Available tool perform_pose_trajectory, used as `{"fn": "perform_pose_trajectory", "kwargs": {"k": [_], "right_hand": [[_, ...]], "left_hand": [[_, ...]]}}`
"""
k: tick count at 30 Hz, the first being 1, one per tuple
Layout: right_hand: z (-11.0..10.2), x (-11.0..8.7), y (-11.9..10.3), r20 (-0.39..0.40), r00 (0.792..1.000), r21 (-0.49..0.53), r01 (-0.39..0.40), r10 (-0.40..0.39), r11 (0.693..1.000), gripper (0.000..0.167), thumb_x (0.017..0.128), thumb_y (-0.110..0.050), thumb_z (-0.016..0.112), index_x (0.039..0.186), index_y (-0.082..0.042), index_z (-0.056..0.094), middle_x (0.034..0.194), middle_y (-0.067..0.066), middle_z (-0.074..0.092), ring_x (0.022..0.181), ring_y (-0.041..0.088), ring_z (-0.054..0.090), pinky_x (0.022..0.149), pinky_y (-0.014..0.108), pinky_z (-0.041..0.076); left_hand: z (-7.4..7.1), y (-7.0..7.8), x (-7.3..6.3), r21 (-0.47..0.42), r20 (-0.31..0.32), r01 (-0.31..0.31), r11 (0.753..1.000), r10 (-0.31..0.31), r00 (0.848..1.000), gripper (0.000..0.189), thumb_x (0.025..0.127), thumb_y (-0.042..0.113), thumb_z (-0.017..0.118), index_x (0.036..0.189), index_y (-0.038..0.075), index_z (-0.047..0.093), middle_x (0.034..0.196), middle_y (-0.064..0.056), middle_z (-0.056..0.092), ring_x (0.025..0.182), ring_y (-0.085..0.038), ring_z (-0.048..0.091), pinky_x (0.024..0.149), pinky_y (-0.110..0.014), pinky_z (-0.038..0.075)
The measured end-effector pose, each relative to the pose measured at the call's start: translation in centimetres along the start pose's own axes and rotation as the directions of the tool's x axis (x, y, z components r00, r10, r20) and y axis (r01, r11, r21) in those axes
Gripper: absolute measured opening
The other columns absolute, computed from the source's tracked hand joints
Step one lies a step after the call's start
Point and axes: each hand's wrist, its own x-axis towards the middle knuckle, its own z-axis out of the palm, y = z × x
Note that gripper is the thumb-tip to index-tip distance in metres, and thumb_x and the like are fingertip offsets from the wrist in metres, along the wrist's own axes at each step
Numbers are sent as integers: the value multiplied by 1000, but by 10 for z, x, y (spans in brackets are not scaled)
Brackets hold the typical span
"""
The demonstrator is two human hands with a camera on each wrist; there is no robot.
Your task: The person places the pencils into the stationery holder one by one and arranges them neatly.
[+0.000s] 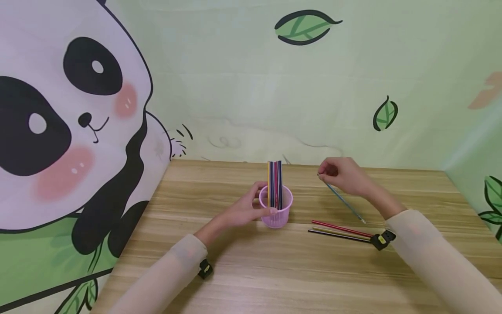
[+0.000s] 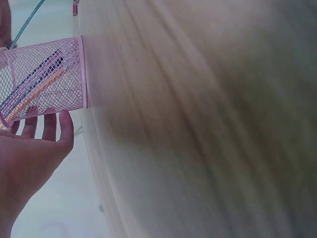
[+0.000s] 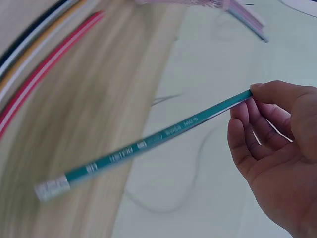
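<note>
A pink mesh pen cup [image 1: 277,220] stands upright on the wooden table, with several pencils [image 1: 275,183] sticking up out of it. My left hand [image 1: 246,210] grips the cup from the left, thumb at the near rim; in the left wrist view its fingers curl along the mesh. To the right of the cup, my right hand [image 1: 344,175] pinches a teal pencil [image 3: 153,140] at one end between thumb and fingers. The pencil slants down to the right, its pale-capped end lowest, above the table.
Below the right hand a red pencil [image 1: 333,225], a yellow pencil [image 1: 324,230] and a black pencil [image 1: 333,234] lie side by side, partly covered by the right wrist camera [image 1: 381,240]. A panda-print backdrop [image 1: 235,78] rises behind the wooden table [image 1: 274,270].
</note>
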Motion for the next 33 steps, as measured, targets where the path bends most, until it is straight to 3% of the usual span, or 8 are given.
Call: {"fn": "perform_pose_trajectory", "kwargs": {"k": [10, 20, 24, 27, 33], "right_hand": [[-15, 22, -37, -135, 991, 212, 2, 27, 977, 17, 103, -13, 71, 112, 1, 71, 101, 14, 73, 89, 20, 67, 77, 18, 56], [-21, 36, -65, -279, 960, 389, 81, 34, 918, 19, 104, -16, 71, 114, 0, 71, 102, 13, 74, 89, 19, 71, 84, 22, 60], [-19, 42, -78, -332, 943, 465, 147, 18, 873, 17, 103, -12, 72, 113, 2, 70, 102, 11, 73, 91, 24, 73, 88, 25, 61], [-16, 45, -87, -361, 932, 502, 186, 10, 844, 15, 102, -9, 72, 111, 3, 69, 101, 10, 72, 90, 24, 74, 89, 27, 62], [-6, 51, -92, -380, 925, 503, 199, 8, 841, 15, 101, -7, 72, 110, 5, 68, 98, 12, 74, 86, 19, 74, 87, 27, 63]], "left_hand": [[-1, 1, 1, -2, 5, -3, 1000, 3, 1000, 77, 96, 28, 80, 157, 21, 33, 154, -11, 46, 140, -33, 51, 116, -51, 46], [0, 0, 0, 15, -4, 16, 1000, -16, 1000, 78, 95, 29, 81, 157, 21, 34, 153, -9, 48, 140, -31, 50, 117, -51, 45], [1, -2, -1, -2, -5, 20, 1000, -20, 1000, 79, 95, 28, 81, 157, 22, 33, 153, -9, 48, 140, -31, 50, 115, -49, 47], [2, -2, -1, -9, -6, 29, 1000, -29, 1000, 79, 95, 29, 81, 157, 24, 33, 153, -9, 47, 139, -31, 51, 114, -48, 48], [1, -1, 0, 14, -13, 11, 1000, -11, 1000, 77, 95, 31, 81, 156, 24, 35, 154, -7, 47, 142, -29, 49, 116, -47, 46]]}}
